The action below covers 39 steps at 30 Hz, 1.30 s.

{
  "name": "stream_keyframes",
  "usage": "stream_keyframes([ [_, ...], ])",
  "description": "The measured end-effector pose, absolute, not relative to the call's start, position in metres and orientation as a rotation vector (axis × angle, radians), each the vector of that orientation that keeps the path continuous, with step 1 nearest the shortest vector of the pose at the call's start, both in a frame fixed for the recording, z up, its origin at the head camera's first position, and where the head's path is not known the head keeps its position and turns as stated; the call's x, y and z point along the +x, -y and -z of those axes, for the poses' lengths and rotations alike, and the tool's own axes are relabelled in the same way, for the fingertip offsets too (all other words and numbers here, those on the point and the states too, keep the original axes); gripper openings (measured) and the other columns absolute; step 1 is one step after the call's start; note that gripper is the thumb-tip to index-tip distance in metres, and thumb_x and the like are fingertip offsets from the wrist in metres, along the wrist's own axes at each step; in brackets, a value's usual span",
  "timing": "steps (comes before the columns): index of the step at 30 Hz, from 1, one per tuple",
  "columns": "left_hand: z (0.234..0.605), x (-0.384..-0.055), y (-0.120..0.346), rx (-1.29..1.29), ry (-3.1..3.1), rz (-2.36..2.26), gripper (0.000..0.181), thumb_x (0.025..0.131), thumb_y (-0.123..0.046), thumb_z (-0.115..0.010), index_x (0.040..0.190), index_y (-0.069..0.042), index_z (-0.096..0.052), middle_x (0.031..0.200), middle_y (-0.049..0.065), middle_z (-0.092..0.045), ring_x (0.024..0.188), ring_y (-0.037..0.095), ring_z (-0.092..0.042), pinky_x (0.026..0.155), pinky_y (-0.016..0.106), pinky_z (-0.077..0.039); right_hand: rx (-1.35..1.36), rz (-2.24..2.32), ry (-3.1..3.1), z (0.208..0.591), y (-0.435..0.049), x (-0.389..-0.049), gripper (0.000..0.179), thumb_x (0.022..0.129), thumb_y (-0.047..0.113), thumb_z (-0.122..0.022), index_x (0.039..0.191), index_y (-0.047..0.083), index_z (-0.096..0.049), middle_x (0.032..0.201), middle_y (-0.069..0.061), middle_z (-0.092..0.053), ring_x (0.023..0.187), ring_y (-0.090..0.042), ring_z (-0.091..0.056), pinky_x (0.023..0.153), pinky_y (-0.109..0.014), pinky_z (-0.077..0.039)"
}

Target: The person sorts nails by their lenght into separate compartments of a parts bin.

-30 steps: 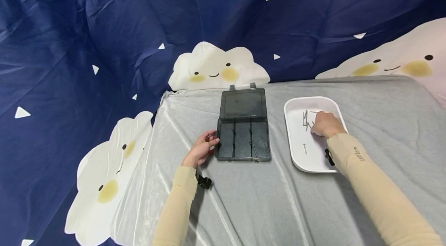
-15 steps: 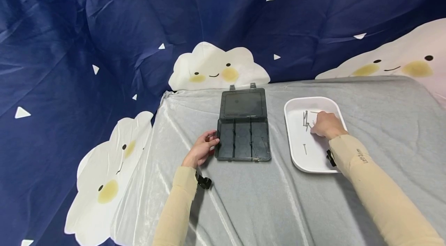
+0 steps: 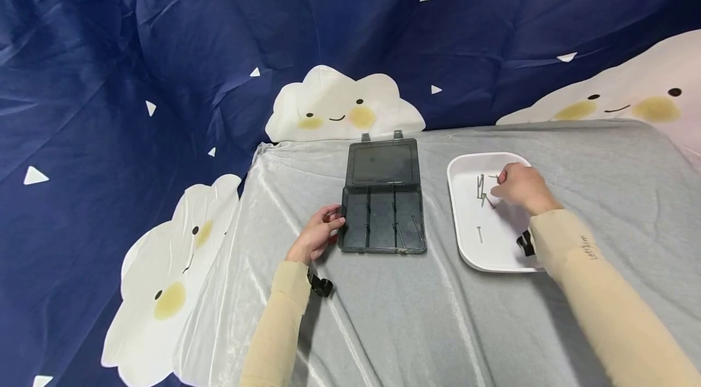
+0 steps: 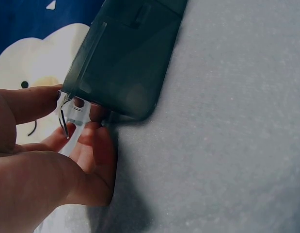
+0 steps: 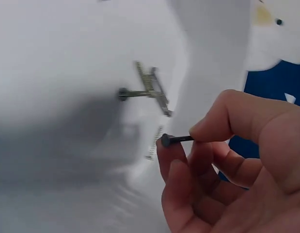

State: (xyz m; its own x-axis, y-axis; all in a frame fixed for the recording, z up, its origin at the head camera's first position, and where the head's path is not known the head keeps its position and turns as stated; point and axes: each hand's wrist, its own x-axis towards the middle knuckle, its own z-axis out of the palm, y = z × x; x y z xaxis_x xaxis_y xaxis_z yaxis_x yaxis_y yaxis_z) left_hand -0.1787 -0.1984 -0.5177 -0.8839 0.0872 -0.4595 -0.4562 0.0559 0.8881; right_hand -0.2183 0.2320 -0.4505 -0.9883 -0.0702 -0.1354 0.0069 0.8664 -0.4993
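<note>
My right hand (image 3: 523, 188), over the white tray (image 3: 465, 216), pinches a dark flat-headed nail (image 5: 178, 139) between thumb and fingers. Below it in the tray lie several loose screws and nails (image 3: 481, 186), some crossing each other. A threaded screw (image 5: 155, 143) shows just past the fingertips in the right wrist view. My left hand (image 3: 317, 233) grips the left edge of a dark see-through compartment box (image 3: 354, 223), thumb on the rim and fingers lower down. The box's lid (image 3: 383, 162) lies back, open. Two thin fasteners (image 3: 417, 227) are in its right part.
Box and tray stand apart on a grey cloth (image 3: 394, 314) that covers the table. Behind rises a dark blue curtain (image 3: 219, 40) with cloud prints. A single screw (image 3: 479, 235) lies nearer the tray's front.
My right hand has risen a little and shifted right and back from the tray floor, with a nail pinched in it. The left hand and the box have stayed still.
</note>
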Motion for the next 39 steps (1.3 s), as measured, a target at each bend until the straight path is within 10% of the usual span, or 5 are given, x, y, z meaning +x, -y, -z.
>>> stream_keyframes([
  [19,0.519,-0.177,0.200,-0.365,-1.961,-1.877,0.048,0.097,-0.007,-0.055,0.143,-0.008,-0.040,0.133,0.016,-0.047,0.108,0.019,-0.051,0.082,0.034,-0.044,-0.016,0.960,-2.968,0.427,-0.223,-0.214,0.020,0.079,0.018,-0.064,0.091,0.003,-0.060,0.081,-0.014,-0.062,0.080,-0.034,-0.053,0.068,-0.036,-0.037],
  [39,0.518,-0.179,0.201,-0.371,-1.958,-1.866,0.049,0.096,-0.008,-0.057,0.143,-0.011,-0.042,0.131,0.012,-0.049,0.111,0.019,-0.052,0.082,0.032,-0.045,-0.174,1.199,-2.928,0.409,-0.174,-0.207,0.020,0.076,0.010,-0.065,0.095,0.003,-0.065,0.085,-0.011,-0.067,0.067,-0.008,-0.054,0.065,-0.026,-0.040],
])
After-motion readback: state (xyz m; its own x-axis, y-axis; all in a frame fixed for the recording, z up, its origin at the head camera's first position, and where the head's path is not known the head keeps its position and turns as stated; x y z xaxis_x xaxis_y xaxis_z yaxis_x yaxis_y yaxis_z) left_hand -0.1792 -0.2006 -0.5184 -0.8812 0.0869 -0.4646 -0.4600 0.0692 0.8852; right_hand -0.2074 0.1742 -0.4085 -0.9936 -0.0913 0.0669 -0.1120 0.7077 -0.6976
